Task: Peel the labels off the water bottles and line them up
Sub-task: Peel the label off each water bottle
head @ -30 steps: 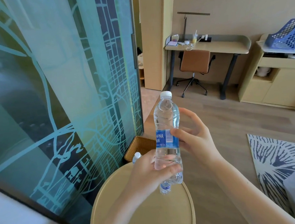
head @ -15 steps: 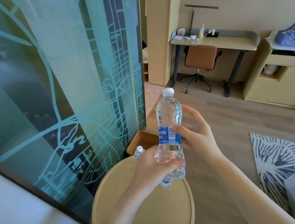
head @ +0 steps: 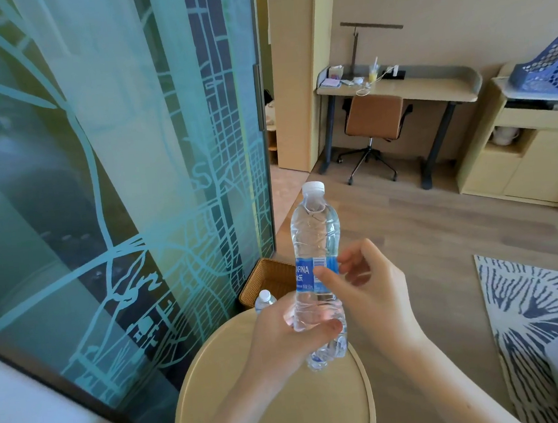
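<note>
**A:** Which step are we at here?

**B:** First peel, I reckon. Left hand (head: 291, 331) is wrapped round the lower half of the bottle (head: 313, 235), holding it upright in the air over the round surface (head: 220, 402). Right hand (head: 368, 287) pinches at the blue label (head: 305, 274), which looks fully on.

**A:** Next?

**B:** Probably find the seam, lift a corner, then pull it round. A second bottle (head: 264, 298) is waiting behind the left hand.

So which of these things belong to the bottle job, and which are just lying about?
Job: water bottle, blue label, second bottle, left hand, right hand, round table.
Lying about: wicker basket, desk, chair, rug, blue crate.
</note>
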Available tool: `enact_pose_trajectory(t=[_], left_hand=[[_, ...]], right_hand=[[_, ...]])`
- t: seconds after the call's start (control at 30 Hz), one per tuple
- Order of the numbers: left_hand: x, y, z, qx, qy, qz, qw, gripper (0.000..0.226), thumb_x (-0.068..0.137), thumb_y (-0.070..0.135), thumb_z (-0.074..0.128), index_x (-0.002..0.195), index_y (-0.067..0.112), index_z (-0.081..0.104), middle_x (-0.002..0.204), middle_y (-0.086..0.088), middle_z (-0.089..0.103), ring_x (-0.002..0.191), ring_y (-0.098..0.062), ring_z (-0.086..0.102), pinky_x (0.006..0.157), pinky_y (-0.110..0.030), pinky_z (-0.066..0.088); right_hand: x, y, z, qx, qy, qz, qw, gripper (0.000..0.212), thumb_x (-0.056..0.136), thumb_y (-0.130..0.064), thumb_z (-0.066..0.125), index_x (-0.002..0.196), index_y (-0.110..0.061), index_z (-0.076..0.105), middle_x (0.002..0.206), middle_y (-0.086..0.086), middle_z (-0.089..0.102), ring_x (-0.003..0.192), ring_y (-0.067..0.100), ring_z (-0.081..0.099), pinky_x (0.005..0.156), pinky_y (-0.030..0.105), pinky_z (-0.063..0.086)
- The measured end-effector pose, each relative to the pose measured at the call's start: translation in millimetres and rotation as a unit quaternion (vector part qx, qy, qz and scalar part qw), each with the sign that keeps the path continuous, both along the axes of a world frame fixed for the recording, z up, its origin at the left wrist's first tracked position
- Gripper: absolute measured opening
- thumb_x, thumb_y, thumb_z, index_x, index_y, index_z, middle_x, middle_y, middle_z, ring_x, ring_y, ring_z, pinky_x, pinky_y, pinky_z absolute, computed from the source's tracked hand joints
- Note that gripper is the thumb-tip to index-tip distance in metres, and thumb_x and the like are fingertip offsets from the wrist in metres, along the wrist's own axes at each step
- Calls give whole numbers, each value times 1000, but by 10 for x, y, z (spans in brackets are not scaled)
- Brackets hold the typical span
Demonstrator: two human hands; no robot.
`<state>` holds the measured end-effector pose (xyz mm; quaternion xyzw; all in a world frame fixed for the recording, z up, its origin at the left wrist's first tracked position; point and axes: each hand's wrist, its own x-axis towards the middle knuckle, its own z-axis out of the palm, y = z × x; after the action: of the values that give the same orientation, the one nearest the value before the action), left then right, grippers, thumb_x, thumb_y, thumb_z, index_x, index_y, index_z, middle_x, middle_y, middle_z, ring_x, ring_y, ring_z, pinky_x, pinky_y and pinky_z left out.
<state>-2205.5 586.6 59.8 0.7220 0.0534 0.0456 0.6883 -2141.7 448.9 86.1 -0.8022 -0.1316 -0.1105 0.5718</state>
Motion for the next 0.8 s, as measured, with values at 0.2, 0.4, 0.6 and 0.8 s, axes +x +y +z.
enact_pose_trajectory(t=[0.2, 0.4, 0.6, 0.8], left_hand=[[23, 0, -36, 3, -10, -2, 1000, 33, 75, 18, 79, 106, 29, 77, 98, 5, 80, 94, -10, 75, 75, -18, 57], [31, -3, -50, 0, -14, 8, 1000, 37, 73, 21, 79, 110, 27, 76, 99, 5, 80, 94, -10, 75, 75, -17, 55], [59, -12, -95, 27, -14, 33, 999, 36, 68, 33, 81, 103, 33, 76, 94, 7, 80, 91, -10, 75, 77, -22, 57], [80, -2, -132, 35, -15, 38, 999, 32, 65, 37, 80, 96, 37, 75, 90, 7, 80, 88, -10, 75, 78, -23, 59]], right_hand=[[13, -11, -8, 38, 9, 4, 999, 19, 83, -19, 81, 78, -32, 68, 75, -15, 71, 64, 2, 64, 59, 8, 46], [9, 13, -24, 24, -15, -12, 1000, 24, 85, -14, 77, 78, -35, 69, 73, -19, 71, 66, 3, 65, 60, 5, 45], [-32, 43, -71, -19, -50, -60, 997, 17, 86, -15, 74, 79, -31, 72, 76, -18, 72, 72, 7, 68, 64, 13, 49], [-22, 90, -86, -22, -34, -74, 996, 17, 87, -15, 71, 76, -27, 75, 73, -19, 72, 68, 6, 68, 64, 18, 51]])
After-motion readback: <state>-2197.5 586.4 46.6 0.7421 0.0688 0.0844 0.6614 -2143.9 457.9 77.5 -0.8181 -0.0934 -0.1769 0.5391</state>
